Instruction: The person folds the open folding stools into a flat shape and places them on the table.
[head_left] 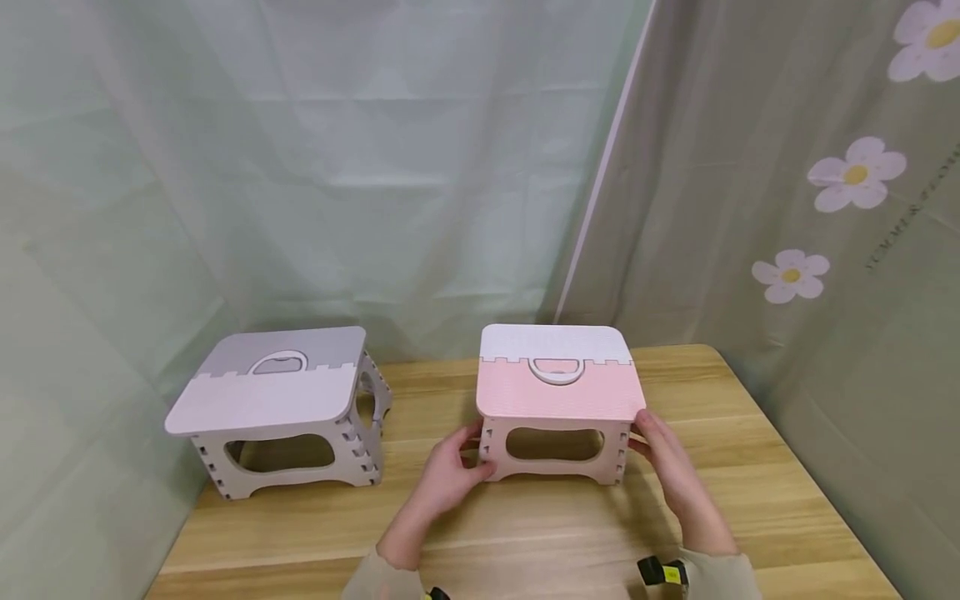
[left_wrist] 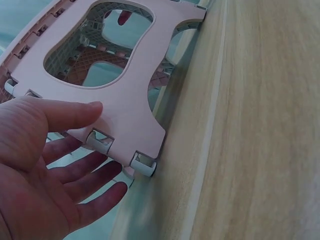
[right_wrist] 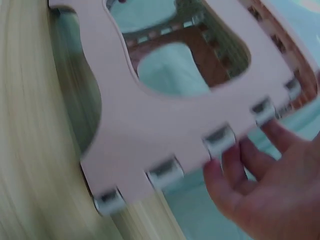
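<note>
A pink folding step stool (head_left: 558, 392) with a white back half and a carry handle stands unfolded on the wooden table. At its left front leg is my left hand (head_left: 448, 473), the thumb lying over the front panel. The other fingers stretch loosely along the leg's hinged side in the left wrist view. My right hand (head_left: 675, 475) is at the stool's right side. Its fingertips touch or nearly touch the hinged edge in the slightly blurred right wrist view. A second folding stool (head_left: 270, 400), grey and pale lilac, stands unfolded to the left.
The wooden table (head_left: 540, 533) has rounded far corners and runs back to a pale green curtain (head_left: 375, 167). Along the right hangs a grey-green curtain (head_left: 697, 208) with white flower prints. Each wrist wears a black strap device (head_left: 663, 572).
</note>
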